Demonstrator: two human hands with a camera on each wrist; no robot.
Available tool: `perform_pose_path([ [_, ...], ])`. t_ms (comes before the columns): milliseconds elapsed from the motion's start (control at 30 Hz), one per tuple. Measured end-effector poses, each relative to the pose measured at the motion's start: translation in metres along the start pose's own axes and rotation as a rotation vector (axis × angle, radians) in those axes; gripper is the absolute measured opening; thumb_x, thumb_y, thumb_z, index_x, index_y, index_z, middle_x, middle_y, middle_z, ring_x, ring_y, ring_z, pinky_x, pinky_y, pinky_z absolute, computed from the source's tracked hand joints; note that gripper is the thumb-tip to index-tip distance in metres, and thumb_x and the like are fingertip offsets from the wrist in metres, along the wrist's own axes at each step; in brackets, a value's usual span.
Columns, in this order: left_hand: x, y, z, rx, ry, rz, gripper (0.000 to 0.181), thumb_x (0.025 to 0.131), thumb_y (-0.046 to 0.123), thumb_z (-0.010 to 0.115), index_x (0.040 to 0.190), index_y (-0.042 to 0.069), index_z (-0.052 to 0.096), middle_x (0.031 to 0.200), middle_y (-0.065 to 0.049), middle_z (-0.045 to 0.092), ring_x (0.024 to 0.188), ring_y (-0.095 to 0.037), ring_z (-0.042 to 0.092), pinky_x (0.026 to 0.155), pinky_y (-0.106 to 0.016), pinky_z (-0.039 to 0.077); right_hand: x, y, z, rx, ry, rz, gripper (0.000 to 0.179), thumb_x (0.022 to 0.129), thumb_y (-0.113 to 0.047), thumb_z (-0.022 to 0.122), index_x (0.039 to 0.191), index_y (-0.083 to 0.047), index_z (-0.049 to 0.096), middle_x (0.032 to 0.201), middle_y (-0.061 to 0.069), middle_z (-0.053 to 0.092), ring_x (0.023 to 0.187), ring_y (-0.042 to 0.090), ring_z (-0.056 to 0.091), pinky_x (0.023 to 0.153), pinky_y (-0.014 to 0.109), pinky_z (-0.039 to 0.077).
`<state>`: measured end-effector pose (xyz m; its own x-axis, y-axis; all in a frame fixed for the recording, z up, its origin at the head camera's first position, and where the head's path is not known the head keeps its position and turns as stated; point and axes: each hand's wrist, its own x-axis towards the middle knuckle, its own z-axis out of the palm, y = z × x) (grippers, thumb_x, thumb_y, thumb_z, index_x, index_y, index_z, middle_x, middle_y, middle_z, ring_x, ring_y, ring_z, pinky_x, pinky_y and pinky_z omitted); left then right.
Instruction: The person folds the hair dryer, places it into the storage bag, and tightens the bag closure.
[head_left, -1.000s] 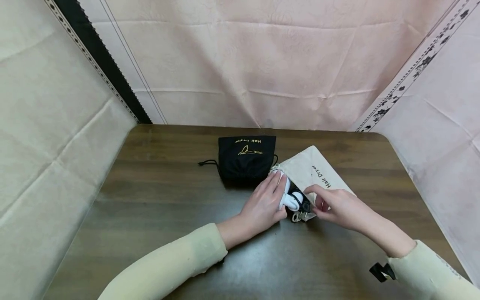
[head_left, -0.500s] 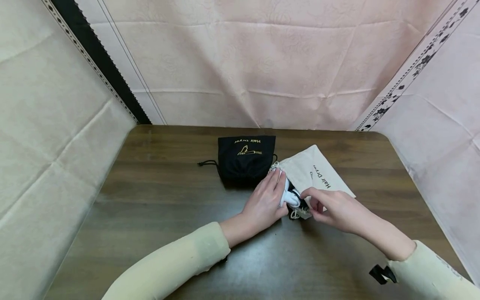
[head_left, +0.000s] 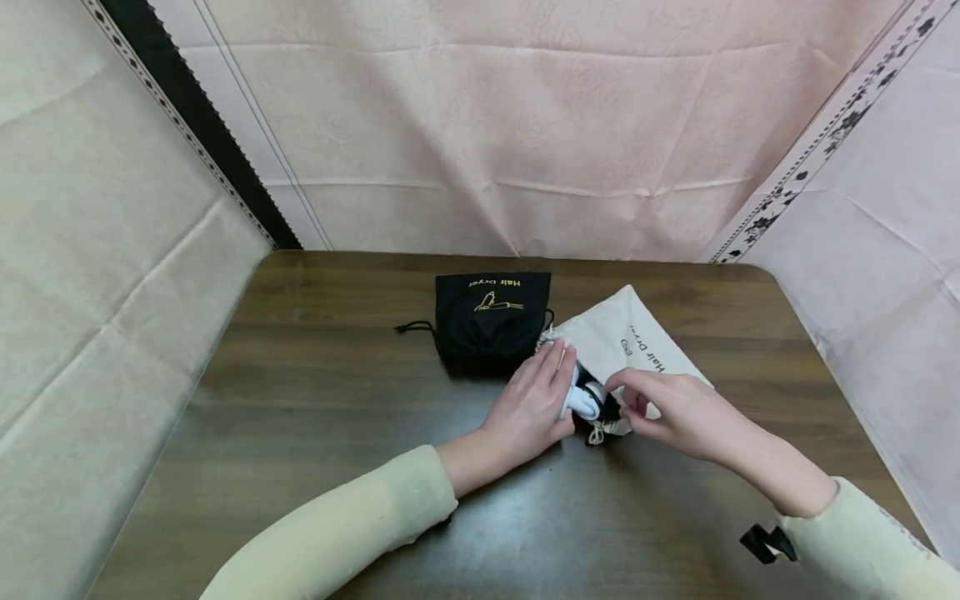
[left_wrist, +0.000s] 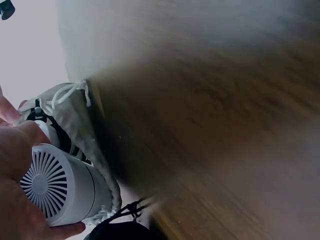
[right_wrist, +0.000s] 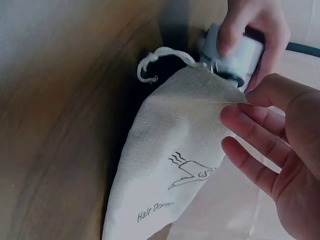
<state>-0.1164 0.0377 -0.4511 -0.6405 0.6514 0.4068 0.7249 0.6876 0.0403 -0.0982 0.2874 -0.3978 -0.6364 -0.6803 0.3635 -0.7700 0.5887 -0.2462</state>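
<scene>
My left hand point(head_left: 528, 396) grips a white hair dryer point(left_wrist: 82, 187), its thumb and fingers round the body beside the slotted round grille. The dryer lies partly in the mouth of a cream drawstring bag point(head_left: 618, 329) printed "Hair Dryer". A black cord point(left_wrist: 37, 114) shows in the opening, and the rest of the dryer is hidden by cloth and hand. With thumb and forefinger, my right hand point(head_left: 675, 412) pinches the bag's mouth edge, pulling the cloth taut in the right wrist view. The white drawstring point(right_wrist: 167, 52) loops loose at the mouth's other side.
Just behind the left hand sits a closed black drawstring bag point(head_left: 491, 321) with gold "Hair Dryer" lettering, its cord trailing left. All of this rests on a brown wooden table point(head_left: 300, 400). Pale cloth hangings point(head_left: 480, 125) stand at the back and both sides.
The right hand, pinching the cream bag's edge, went slightly left and then back right. The bag's cloth shifted a little with it. The left hand stays on the hair dryer.
</scene>
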Motion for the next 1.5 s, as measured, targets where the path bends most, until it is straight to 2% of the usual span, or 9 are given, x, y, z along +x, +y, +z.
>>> perform_pose_path([
  [133,-0.002,0.000,0.000,0.023,0.027,0.048,0.077,0.089,0.029,0.077,0.152,-0.007,0.050,0.155,-0.027,0.053,0.143,-0.039,0.055,0.115,-0.045,0.050,0.001,0.002,-0.003,-0.031,0.018,-0.006,0.046,0.076,0.006,0.081,0.113,-0.018,0.068,0.082,-0.019,0.060,0.070,-0.003,0.056,0.060,0.017,0.047],
  [300,-0.004,-0.002,0.002,0.021,0.072,0.106,0.076,0.087,0.025,0.077,0.151,-0.008,0.051,0.154,-0.027,0.054,0.141,-0.040,0.057,0.113,-0.046,0.052,0.004,-0.003,-0.001,-0.049,-0.009,-0.042,0.045,0.077,0.003,0.081,0.115,-0.017,0.068,0.082,-0.018,0.059,0.069,-0.002,0.055,0.059,0.019,0.048],
  [433,-0.007,-0.006,0.005,0.031,0.094,0.139,0.075,0.087,0.025,0.078,0.150,-0.007,0.053,0.154,-0.027,0.055,0.142,-0.039,0.056,0.114,-0.045,0.050,0.001,-0.007,0.002,-0.058,-0.016,-0.033,0.046,0.076,0.003,0.082,0.115,-0.017,0.069,0.082,-0.019,0.059,0.068,-0.002,0.055,0.058,0.020,0.048],
  [733,-0.016,-0.015,0.011,-0.011,0.038,0.204,0.072,0.092,0.024,0.074,0.152,-0.006,0.051,0.158,-0.026,0.051,0.151,-0.036,0.047,0.120,-0.045,0.045,-0.005,-0.013,0.016,-0.019,-0.032,-0.070,0.042,0.078,0.002,0.081,0.114,-0.017,0.069,0.083,-0.018,0.058,0.068,0.000,0.056,0.060,0.017,0.046],
  [1000,-0.018,-0.021,0.016,0.013,0.040,0.289,0.072,0.092,0.023,0.073,0.153,-0.007,0.049,0.160,-0.026,0.049,0.152,-0.035,0.046,0.123,-0.044,0.041,-0.009,-0.016,0.024,0.030,-0.034,-0.073,0.040,0.079,0.003,0.079,0.112,-0.018,0.069,0.084,-0.018,0.058,0.070,-0.001,0.056,0.061,0.015,0.046],
  [1133,-0.018,-0.023,0.017,0.005,-0.023,0.283,0.078,0.094,0.027,0.076,0.157,-0.006,0.044,0.165,-0.025,0.043,0.155,-0.035,0.040,0.125,-0.045,0.037,-0.012,-0.014,0.026,0.036,-0.033,-0.042,0.041,0.079,0.002,0.079,0.113,-0.018,0.069,0.083,-0.018,0.058,0.068,-0.001,0.056,0.059,0.015,0.045],
  [1267,-0.023,-0.022,0.015,0.020,-0.071,0.249,0.084,0.096,0.034,0.077,0.161,-0.004,0.040,0.168,-0.023,0.039,0.158,-0.034,0.035,0.126,-0.046,0.036,-0.013,-0.013,0.027,0.052,-0.045,-0.023,0.040,0.081,0.003,0.079,0.112,-0.019,0.069,0.083,-0.019,0.057,0.068,-0.001,0.055,0.059,0.015,0.044],
  [1367,-0.028,-0.020,0.013,0.035,-0.047,0.190,0.088,0.096,0.040,0.080,0.160,-0.005,0.040,0.166,-0.024,0.041,0.156,-0.035,0.039,0.124,-0.045,0.039,-0.012,-0.013,0.027,0.055,-0.049,-0.020,0.038,0.081,0.002,0.078,0.112,-0.019,0.070,0.083,-0.020,0.057,0.069,-0.003,0.055,0.060,0.014,0.044],
  [1500,-0.034,-0.019,0.008,0.052,0.028,0.078,0.095,0.090,0.046,0.086,0.157,-0.007,0.044,0.158,-0.026,0.050,0.146,-0.035,0.052,0.117,-0.038,0.047,-0.012,-0.013,0.024,0.054,-0.034,-0.001,0.039,0.081,0.003,0.079,0.112,-0.018,0.069,0.084,-0.020,0.058,0.069,-0.003,0.055,0.060,0.015,0.045],
])
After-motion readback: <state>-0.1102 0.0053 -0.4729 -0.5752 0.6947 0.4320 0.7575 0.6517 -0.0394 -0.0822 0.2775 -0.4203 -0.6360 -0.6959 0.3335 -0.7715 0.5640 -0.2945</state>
